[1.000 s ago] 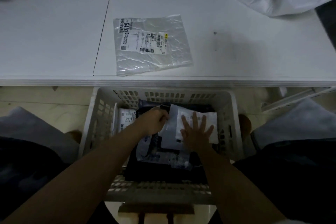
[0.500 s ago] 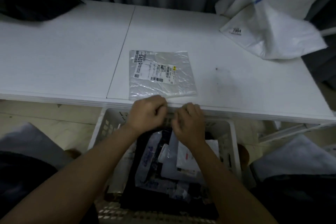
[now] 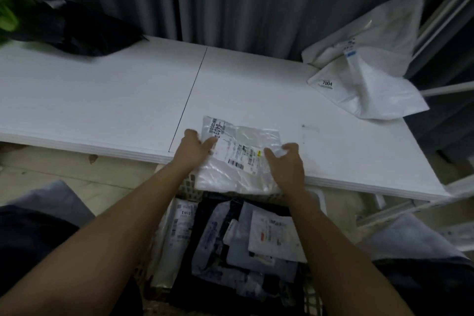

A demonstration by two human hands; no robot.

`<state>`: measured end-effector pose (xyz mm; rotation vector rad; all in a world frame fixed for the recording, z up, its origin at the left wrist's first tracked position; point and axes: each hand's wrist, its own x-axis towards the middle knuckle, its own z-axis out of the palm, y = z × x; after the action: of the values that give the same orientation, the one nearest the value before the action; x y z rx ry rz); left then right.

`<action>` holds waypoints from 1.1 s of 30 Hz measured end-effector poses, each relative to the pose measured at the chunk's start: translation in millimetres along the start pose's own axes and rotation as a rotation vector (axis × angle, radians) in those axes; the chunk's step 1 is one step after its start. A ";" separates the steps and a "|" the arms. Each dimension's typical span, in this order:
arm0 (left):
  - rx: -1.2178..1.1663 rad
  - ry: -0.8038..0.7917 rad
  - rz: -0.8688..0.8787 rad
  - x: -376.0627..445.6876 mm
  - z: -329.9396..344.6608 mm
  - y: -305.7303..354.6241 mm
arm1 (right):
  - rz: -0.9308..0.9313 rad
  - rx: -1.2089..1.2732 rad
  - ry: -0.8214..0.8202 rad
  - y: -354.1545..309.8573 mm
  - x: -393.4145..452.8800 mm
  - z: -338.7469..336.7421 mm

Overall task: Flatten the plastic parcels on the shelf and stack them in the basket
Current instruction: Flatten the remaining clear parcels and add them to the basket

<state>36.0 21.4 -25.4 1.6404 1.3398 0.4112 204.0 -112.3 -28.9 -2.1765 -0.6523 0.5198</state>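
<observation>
A clear plastic parcel [image 3: 238, 156] with a white shipping label lies at the front edge of the white shelf [image 3: 102, 110], its near part hanging over the edge. My left hand [image 3: 193, 150] pinches its left side, thumb on top. My right hand [image 3: 286, 164] grips its right side, fingers curled into the plastic. Below the shelf stands the white perforated basket [image 3: 187, 188], holding several flat parcels [image 3: 256, 244], white, grey and dark.
A heap of white plastic parcels [image 3: 369, 79], one marked 7004, sits at the shelf's back right. A black bag [image 3: 87, 31] lies at the back left. Grey curtains hang behind. A white rack frame [image 3: 448, 90] stands on the right.
Both hands came up out of the basket to the shelf edge and took hold of the clear parcel. It has slid toward me, now overhanging the edge.
</observation>
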 end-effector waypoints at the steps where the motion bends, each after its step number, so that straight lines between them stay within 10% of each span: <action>1: -0.028 -0.045 0.002 -12.6 2.6 -3.6 | 0.010 0.080 0.036 10.3 -12.8 -2.7; 7: -0.071 -0.289 -0.026 -92.4 63.7 -45.2 | 0.132 0.255 0.144 109.5 -82.4 -1.5; 13: -0.120 -0.389 -0.212 -109.5 127.5 -91.7 | 0.200 -0.498 0.036 146.3 -102.1 -5.1; 19: 0.196 -0.369 -0.084 -85.7 169.2 -113.5 | -0.102 -0.751 -0.304 165.0 -84.4 22.3; 24: 0.879 -0.304 0.506 -75.7 192.5 -142.1 | -0.085 -0.840 -0.548 210.1 -69.1 56.9; 33: 1.048 -0.549 0.455 -52.1 229.9 -200.7 | -0.040 -0.913 -0.523 248.1 -57.2 85.3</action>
<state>73.3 -137.5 -288.5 2.6632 0.7425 -0.5842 181.4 -236.1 -266.1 -2.8673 -1.4255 0.9084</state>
